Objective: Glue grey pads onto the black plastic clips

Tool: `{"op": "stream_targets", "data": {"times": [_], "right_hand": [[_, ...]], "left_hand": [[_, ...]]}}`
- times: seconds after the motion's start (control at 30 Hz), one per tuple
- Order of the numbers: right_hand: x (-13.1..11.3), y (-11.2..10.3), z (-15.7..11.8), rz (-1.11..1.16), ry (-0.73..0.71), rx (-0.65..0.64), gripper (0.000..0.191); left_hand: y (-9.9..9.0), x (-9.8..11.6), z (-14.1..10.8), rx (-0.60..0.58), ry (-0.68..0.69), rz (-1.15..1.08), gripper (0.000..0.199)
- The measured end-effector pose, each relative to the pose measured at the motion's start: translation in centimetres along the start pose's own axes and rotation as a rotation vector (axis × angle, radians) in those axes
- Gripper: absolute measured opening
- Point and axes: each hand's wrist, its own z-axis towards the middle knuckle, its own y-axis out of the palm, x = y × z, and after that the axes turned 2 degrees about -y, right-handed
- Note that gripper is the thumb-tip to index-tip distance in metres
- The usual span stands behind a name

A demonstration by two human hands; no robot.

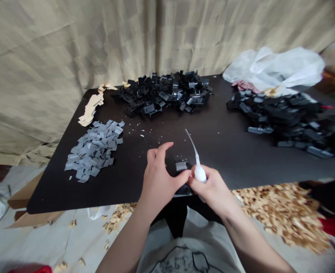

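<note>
Over the dark table (227,163), right hand (211,189) grips a white bottle (200,173), left hand (157,176) empty.

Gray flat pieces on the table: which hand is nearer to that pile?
Left. The left hand sits to the right of the gray pile, not touching it; the right hand, gripping a white squeeze bottle, is farther right.

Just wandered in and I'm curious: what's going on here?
A person grips a white plastic squeeze bottle with a long thin nozzle in their right hand. Their left hand is beside a small black part with a grey ribbed strip. On the dark table lie a pile of grey tabs, a heap of black plastic parts and a second heap.
</note>
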Motion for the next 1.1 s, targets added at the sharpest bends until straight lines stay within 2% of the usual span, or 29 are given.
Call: {"op": "stream_targets", "data": {"times": [0.1,0.23,0.33,0.43,0.57,0.87,1.0,1.1], "right_hand": [[0.1,0.0,0.0,0.006,0.003,-0.006,0.016],[0.4,-0.1,0.1,0.013,0.001,-0.009,0.018],[0.5,-0.2,0.1,0.037,0.018,-0.029,0.016],[0.3,-0.3,0.1,0.052,0.04,-0.057,0.017],[0.1,-0.4,-0.1,0.033,0.049,-0.07,0.018],[0.5,-0.5,-0.1,0.041,0.038,-0.107,0.019],[0.6,-0.5,0.0,0.037,0.041,-0.1,0.018],[0.8,-0.6,0.1,0.053,0.043,-0.086,0.018]], "left_hand": [[0.1,-0.1,0.0,-0.079,-0.051,-0.116,0.053],[0.0,-0.2,0.4,-0.244,-0.155,-0.353,0.042],[-0.1,-0.3,0.7,-0.349,-0.17,-0.481,0.028],[-0.1,-0.5,1.0,-0.403,-0.177,-0.536,0.019],[0.1,-0.6,1.0,-0.382,-0.194,-0.53,0.013],[0.7,-0.7,0.6,-0.274,-0.126,-0.463,0.011],[0.9,-0.9,0.6,-0.267,-0.123,-0.481,0.012],[1.0,-1.1,0.7,-0.311,-0.158,-0.556,0.012]]}}
